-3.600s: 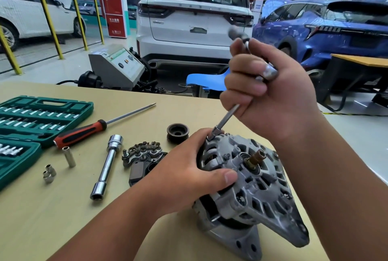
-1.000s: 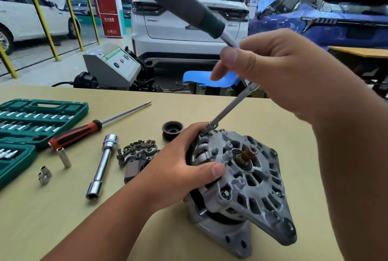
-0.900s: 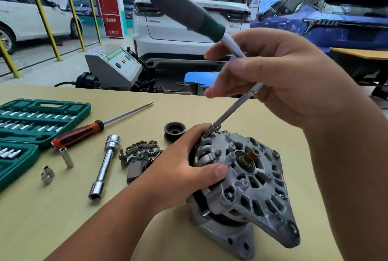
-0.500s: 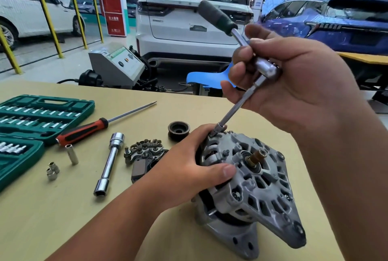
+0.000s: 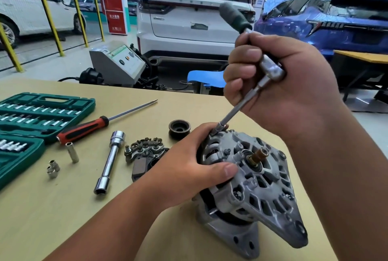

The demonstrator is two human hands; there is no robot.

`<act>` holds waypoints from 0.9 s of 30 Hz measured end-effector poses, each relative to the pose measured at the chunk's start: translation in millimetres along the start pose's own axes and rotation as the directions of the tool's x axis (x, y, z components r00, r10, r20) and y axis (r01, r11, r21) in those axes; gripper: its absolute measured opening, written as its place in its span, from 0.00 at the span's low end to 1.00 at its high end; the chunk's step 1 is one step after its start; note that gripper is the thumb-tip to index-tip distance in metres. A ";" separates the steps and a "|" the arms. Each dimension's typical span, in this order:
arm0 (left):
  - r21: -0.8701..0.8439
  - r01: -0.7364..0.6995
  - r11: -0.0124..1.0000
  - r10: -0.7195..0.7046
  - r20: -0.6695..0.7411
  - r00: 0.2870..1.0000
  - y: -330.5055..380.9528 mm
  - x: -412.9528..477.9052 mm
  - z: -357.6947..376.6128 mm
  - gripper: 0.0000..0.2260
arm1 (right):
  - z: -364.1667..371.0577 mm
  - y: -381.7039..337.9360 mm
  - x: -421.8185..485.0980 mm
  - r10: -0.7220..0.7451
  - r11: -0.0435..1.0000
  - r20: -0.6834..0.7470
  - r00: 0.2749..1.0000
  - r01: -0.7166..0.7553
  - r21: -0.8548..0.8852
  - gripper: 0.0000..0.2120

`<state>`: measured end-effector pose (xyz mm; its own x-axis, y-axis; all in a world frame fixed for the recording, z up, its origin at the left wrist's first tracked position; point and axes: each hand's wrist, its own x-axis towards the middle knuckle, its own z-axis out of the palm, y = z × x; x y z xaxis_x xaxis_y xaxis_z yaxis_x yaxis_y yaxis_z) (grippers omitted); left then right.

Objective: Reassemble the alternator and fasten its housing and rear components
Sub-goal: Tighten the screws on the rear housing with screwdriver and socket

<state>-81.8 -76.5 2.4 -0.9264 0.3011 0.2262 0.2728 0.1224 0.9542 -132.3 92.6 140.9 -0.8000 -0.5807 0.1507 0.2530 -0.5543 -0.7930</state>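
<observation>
Alternator [image 5: 254,179] tilted on the workbench [image 5: 63,218], housing halves mated, left hand [image 5: 184,168] wrapped round its edge, right hand [image 5: 289,92] gripping a ratchet [image 5: 271,69] w/ extension [image 5: 237,109] on a top housing bolt; rectifier [image 5: 144,149] & pulley [image 5: 179,129] lie loose beside it, so approx halfway, rear parts unfitted

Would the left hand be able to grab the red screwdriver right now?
Probably not yet: the left hand is busy holding the alternator. If it let go, the red screwdriver lies uncovered nearby.

Alternator [image 5: 262,187] right on table [image 5: 63,218]; socket case [image 5: 42,113] far left; rectifier [image 5: 144,149] between.
</observation>
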 end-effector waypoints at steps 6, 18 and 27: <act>-0.010 0.002 1.000 -0.002 -0.006 1.000 0.0 -0.3 -0.2 0.29 | 8.0 12.4 1.5 -0.159 0.960 -0.314 0.936 0.220 0.171 0.10; -0.021 0.014 1.000 -0.013 0.011 1.000 -1.0 -0.1 -1.3 0.27 | -9.0 21.7 13.2 -0.068 0.976 -0.020 0.997 0.071 0.205 0.07; -0.011 0.024 1.000 -0.024 -0.013 1.000 -1.5 0.5 -0.9 0.30 | 8.6 26.5 5.0 -0.244 0.926 -0.497 0.833 0.353 0.137 0.12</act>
<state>-83.0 -77.4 1.3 -0.9358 0.2862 0.2059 0.2479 0.1188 0.9615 -124.9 69.8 125.7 -0.9983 -0.0524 0.0258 0.0265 -0.7998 -0.5997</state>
